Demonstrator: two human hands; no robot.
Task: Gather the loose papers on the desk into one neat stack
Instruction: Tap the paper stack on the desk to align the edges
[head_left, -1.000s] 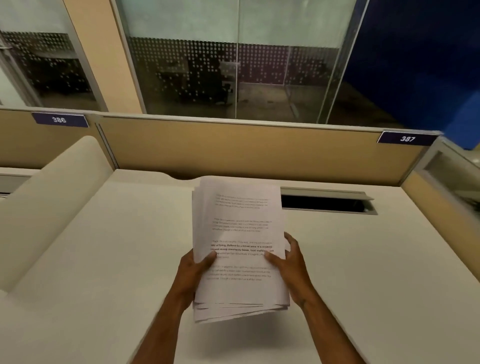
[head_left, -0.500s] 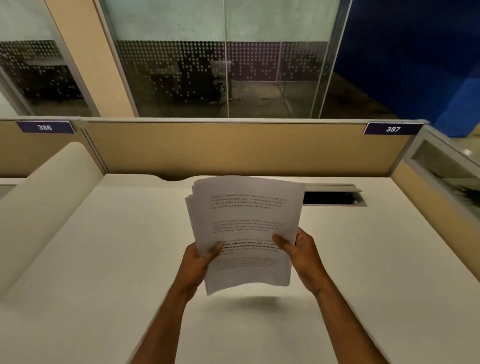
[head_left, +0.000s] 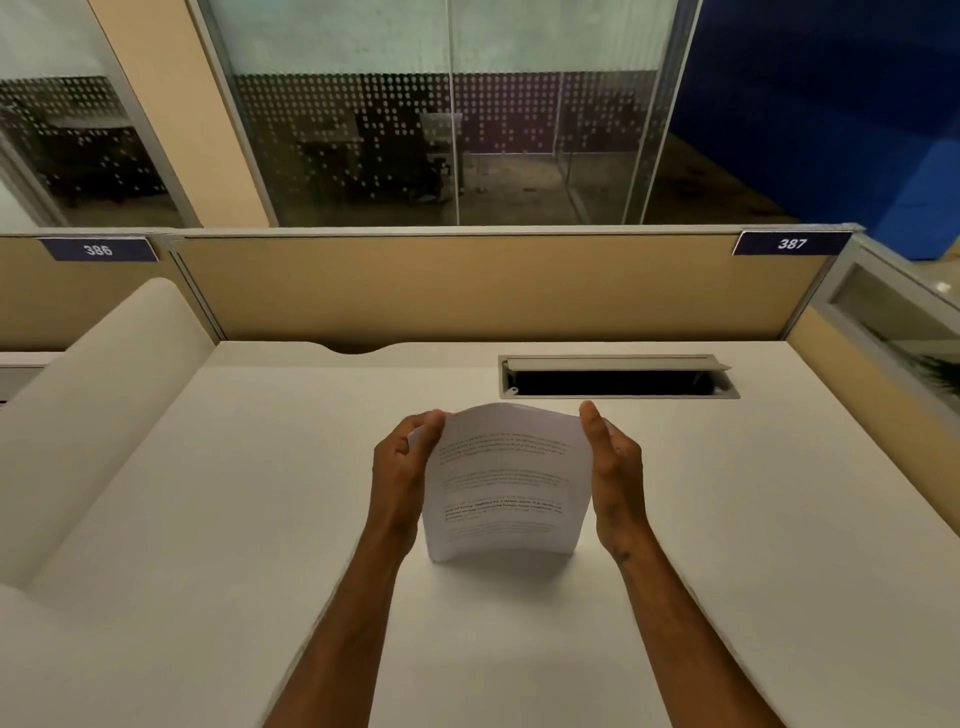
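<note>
A stack of white printed papers (head_left: 506, 483) stands upright on its bottom edge on the white desk (head_left: 753, 545), bowed slightly toward me. My left hand (head_left: 402, 467) clasps the stack's left edge with fingers curled around it. My right hand (head_left: 613, 467) presses flat against the right edge, thumb up near the top corner. The sheets look lined up along the sides and bottom. No other loose paper shows on the desk.
An open cable slot (head_left: 615, 376) is set into the desk just behind the stack. A tan partition (head_left: 467, 291) with labels 386 and 387 runs along the back. A cream curved divider (head_left: 93, 405) borders the left side, and a glass-topped panel (head_left: 893, 332) borders the right.
The papers went from a fanned, uneven bundle held tilted in the air to an aligned stack standing on the desk. Both hands slid from the lower part to the side edges.
</note>
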